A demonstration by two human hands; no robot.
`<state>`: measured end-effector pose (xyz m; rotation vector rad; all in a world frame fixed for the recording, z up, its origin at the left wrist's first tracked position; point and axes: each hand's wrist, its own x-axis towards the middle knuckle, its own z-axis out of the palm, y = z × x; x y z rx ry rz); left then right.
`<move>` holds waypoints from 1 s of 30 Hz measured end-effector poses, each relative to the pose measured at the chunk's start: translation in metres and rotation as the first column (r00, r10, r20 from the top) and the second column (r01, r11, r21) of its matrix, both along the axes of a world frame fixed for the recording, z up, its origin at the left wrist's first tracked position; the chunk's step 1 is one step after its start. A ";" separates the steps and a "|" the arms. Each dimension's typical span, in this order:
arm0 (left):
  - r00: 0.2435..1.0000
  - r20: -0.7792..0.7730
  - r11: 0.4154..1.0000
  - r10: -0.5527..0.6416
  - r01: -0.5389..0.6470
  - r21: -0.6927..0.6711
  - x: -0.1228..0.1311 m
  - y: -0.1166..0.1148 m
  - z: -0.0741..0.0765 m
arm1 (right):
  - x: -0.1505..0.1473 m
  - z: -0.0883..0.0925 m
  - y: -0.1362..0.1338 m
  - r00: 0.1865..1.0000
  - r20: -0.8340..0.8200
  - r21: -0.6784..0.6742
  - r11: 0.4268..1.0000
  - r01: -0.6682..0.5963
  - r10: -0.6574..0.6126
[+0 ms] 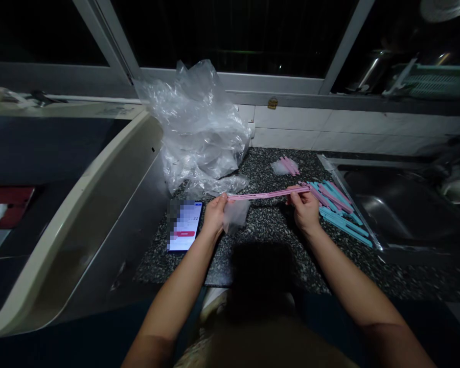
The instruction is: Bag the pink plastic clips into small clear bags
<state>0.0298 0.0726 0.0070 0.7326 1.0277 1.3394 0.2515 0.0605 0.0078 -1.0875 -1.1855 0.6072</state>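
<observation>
A long pink plastic strip (266, 194) is held level above the speckled countertop (268, 230) by both hands. My left hand (215, 213) pinches its left end, together with a small clear plastic bag (235, 214) that hangs below. My right hand (304, 207) grips the strip near its right end. Just right of that hand lies a pile of pink and blue strips (339, 209) on the counter.
A big crumpled clear plastic bag (199, 133) stands at the back left. A lit phone (184, 225) lies left of my left hand. A small bag of pink strips (285, 166) sits farther back. A steel sink (398, 204) is at right, a cream appliance (80, 214) at left.
</observation>
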 end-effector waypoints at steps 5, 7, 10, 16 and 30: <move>0.991 -0.132 1.000 0.028 -0.028 0.008 -0.002 0.004 -0.007 | 0.003 -0.004 0.001 0.993 0.100 -0.050 0.997 -0.065 0.069; 0.986 -0.167 1.000 0.022 -0.019 0.016 -0.001 0.004 -0.008 | 0.001 -0.004 0.001 0.979 0.159 -0.086 0.990 -0.115 0.127; 0.981 -0.196 0.999 0.000 0.008 0.038 0.000 0.002 -0.008 | -0.003 -0.005 0.002 0.948 0.236 -0.123 0.974 -0.189 0.214; 0.976 -0.216 0.998 -0.035 0.046 0.049 0.001 0.000 -0.009 | -0.012 -0.009 0.001 0.900 0.404 -0.036 0.986 -0.162 0.162; 0.912 -0.408 0.958 0.039 0.082 0.275 -0.004 -0.004 -0.003 | -0.003 -0.013 0.003 0.956 0.283 0.003 0.997 0.074 -0.072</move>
